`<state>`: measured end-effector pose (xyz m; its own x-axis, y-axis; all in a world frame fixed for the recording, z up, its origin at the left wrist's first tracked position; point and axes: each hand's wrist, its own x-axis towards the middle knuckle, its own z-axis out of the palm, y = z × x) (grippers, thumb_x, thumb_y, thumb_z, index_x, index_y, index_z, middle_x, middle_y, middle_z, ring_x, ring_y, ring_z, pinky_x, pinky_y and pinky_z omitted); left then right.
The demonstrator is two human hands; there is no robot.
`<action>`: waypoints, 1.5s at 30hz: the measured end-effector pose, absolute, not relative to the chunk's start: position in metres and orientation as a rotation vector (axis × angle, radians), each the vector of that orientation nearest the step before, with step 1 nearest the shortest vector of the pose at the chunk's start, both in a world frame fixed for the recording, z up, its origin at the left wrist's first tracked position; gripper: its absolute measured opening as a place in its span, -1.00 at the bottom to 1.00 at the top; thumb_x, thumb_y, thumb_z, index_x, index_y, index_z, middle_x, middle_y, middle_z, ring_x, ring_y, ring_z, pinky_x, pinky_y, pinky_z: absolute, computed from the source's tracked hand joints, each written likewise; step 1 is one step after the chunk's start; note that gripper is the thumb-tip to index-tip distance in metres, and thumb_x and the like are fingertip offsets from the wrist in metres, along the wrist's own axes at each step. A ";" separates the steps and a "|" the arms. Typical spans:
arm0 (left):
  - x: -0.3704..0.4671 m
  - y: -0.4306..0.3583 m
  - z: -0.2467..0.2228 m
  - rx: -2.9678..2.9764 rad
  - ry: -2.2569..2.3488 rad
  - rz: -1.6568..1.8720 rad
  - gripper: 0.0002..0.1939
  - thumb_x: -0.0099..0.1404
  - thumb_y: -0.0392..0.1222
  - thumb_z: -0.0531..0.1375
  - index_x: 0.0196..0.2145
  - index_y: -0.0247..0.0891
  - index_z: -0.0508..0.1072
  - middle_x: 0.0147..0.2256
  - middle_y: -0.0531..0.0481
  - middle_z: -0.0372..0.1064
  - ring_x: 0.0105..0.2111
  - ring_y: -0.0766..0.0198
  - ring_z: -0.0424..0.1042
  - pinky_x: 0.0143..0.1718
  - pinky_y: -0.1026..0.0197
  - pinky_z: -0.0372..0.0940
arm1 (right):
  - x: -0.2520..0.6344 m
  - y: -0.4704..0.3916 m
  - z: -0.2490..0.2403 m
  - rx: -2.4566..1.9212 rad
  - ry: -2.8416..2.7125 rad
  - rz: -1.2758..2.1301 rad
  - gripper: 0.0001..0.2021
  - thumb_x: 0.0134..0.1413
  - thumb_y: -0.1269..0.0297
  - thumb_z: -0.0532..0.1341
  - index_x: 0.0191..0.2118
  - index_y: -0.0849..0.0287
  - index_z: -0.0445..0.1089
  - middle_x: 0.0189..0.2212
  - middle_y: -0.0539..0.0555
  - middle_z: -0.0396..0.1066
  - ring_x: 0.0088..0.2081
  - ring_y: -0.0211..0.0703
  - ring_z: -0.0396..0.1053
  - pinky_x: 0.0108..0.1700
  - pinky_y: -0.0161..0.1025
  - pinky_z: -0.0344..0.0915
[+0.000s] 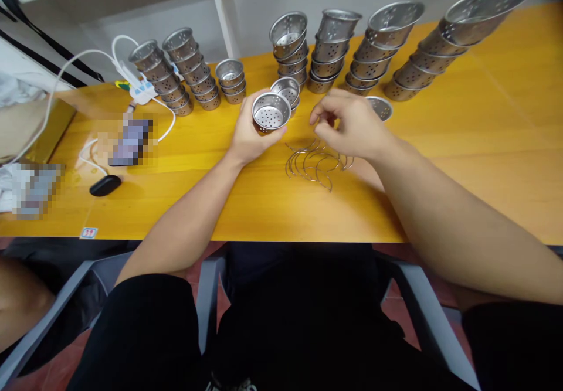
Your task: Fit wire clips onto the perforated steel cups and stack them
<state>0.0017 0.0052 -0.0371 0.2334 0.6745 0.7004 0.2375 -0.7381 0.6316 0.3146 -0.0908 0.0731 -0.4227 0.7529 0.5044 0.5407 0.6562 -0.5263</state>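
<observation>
My left hand (248, 133) is wrapped round a small perforated metal cup (271, 112), its open top tilted toward me. Just behind that cup stand more cups of the same kind (288, 90), partly covered by it. To the right, my right hand (354, 122) is closed, thumb and fingertips drawn together in a pinch. Whether anything thin is between them I cannot make out. Several curved thin wires (316, 165) lie in a loose pile on the table, below and left of the right hand. Behind that hand a perforated metal piece (380, 108) is partly hidden.
Stacks of perforated cups line the back of the yellow table (484, 162), with a tall leaning stack (422, 57) at right and two stacks (173, 89) at left. A power strip (143, 91), a phone (131, 143) and a black oval case (105, 185) lie left. Another person's leg (21, 297) shows.
</observation>
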 end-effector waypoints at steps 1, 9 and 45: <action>0.001 0.003 -0.034 2.134 0.845 1.508 0.07 0.34 0.37 0.78 0.56 0.01 0.46 0.44 -0.25 0.56 0.49 -0.25 0.66 0.68 -0.38 0.57 | 0.313 -0.091 0.072 -0.989 -2.042 0.373 -0.84 0.39 0.45 0.46 -0.13 -0.01 0.60 -0.14 0.22 0.62 -0.16 0.22 0.61 -0.01 0.20 0.60; 0.006 -0.011 -0.024 2.143 0.836 1.504 0.03 0.16 0.53 0.84 0.34 0.00 0.63 0.21 -0.13 0.55 0.33 -0.19 0.64 0.57 -0.37 0.60 | 0.291 -0.083 0.062 -0.991 -1.434 0.802 -0.63 0.45 -0.19 0.62 -0.16 -0.15 0.51 -0.29 0.12 0.60 -0.07 0.38 0.76 0.07 0.41 0.77; 0.020 -0.052 0.003 2.243 0.695 1.188 0.04 0.26 0.52 0.79 0.40 -0.14 0.64 0.30 -0.29 0.71 0.32 -0.24 0.76 0.54 -0.37 0.66 | 0.311 -0.085 0.058 -1.141 -2.010 0.480 -0.75 0.74 -0.06 0.42 0.08 -0.08 0.81 -0.01 0.29 0.70 0.05 0.44 0.70 0.22 0.42 0.71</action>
